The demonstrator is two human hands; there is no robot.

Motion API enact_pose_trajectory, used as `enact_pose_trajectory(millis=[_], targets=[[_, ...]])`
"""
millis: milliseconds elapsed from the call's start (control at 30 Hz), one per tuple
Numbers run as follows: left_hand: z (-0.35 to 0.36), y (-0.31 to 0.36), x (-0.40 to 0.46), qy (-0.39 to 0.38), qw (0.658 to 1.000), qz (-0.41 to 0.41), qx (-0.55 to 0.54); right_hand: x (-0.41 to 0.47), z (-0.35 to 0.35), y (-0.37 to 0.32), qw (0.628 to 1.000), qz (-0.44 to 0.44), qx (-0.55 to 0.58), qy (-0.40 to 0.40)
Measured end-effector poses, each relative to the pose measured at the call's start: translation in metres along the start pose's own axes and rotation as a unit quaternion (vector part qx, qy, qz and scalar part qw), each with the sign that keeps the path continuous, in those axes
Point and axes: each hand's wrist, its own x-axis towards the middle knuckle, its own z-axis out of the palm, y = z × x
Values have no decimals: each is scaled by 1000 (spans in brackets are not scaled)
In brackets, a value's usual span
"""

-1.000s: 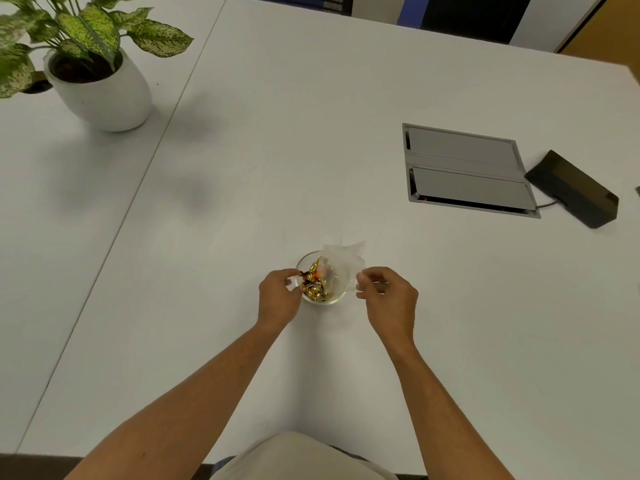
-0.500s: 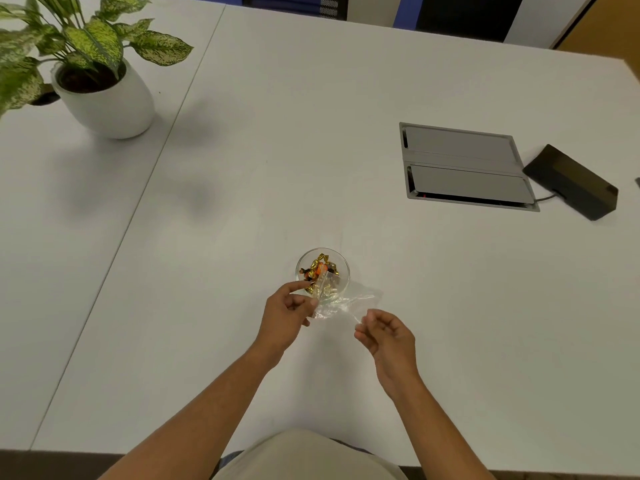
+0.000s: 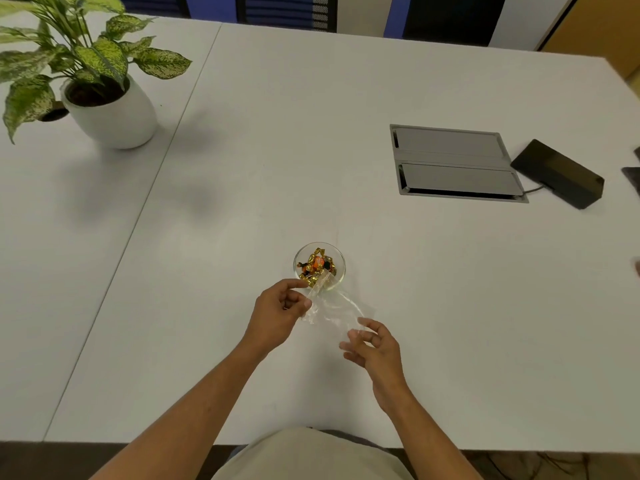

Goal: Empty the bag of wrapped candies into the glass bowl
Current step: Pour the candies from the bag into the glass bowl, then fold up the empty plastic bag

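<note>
A small glass bowl (image 3: 341, 259) stands on the white table (image 3: 311, 150) and holds several gold and orange wrapped candies (image 3: 317, 266). A clear plastic bag (image 3: 334, 308) lies stretched between my hands, just in front of the bowl, and looks empty; one end reaches the bowl's near rim. My left hand (image 3: 278, 313) pinches the bag's left end next to the bowl. My right hand (image 3: 375, 344) holds the bag's right corner with thumb and fingertips, other fingers spread.
A potted plant in a white pot (image 3: 110, 112) stands at the far left. A grey cable hatch (image 3: 453, 164) is set into the table at the right, with a black box (image 3: 557, 173) and its cable beside it. A table seam (image 3: 156, 181) runs diagonally on the left.
The bag was held upturned over the bowl; both hands have since drawn it down and back toward me, off the bowl. The candies stay in the bowl.
</note>
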Motion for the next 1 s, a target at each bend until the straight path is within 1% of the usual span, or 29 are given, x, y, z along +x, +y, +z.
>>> enact_pose_trajectory(millis=[67, 167, 300, 400, 500, 567, 700, 800, 833, 900, 933, 1000], targets=[[-1, 2, -3, -24, 999, 2, 22, 1, -5, -4, 999, 31, 42, -4], [-1, 3, -8, -49, 998, 1, 38, 1, -8, -10, 996, 33, 77, 32], [-3, 2, -13, -51, 998, -1, 29, 1, -7, -14, 991, 30, 102, 80], [-4, 0, -17, -51, 998, -8, 27, -1, -7, -8, 989, 29, 105, 97], [-7, -2, -18, -60, 997, -7, 50, -3, -9, -1, 993, 20, 92, 75], [-9, -2, -19, -84, 993, 6, 81, -3, -12, 0, 997, -3, 66, 46], [-11, 1, -18, -151, 978, 35, 142, -2, -14, -6, 994, -72, -81, -15], [-9, 5, -15, -186, 967, 46, 168, 0, -6, -18, 984, -86, -138, -67], [-9, 6, -15, -192, 964, 48, 175, 1, -3, -22, 983, -92, -144, -74], [-8, 9, -15, -190, 964, 49, 180, 0, 2, -26, 986, -98, -120, -69], [-7, 9, -15, -174, 968, 46, 173, 0, 4, -27, 989, -95, -97, -60], [-6, 8, -17, -114, 984, 35, 132, 0, 6, -28, 996, -73, -39, -44]])
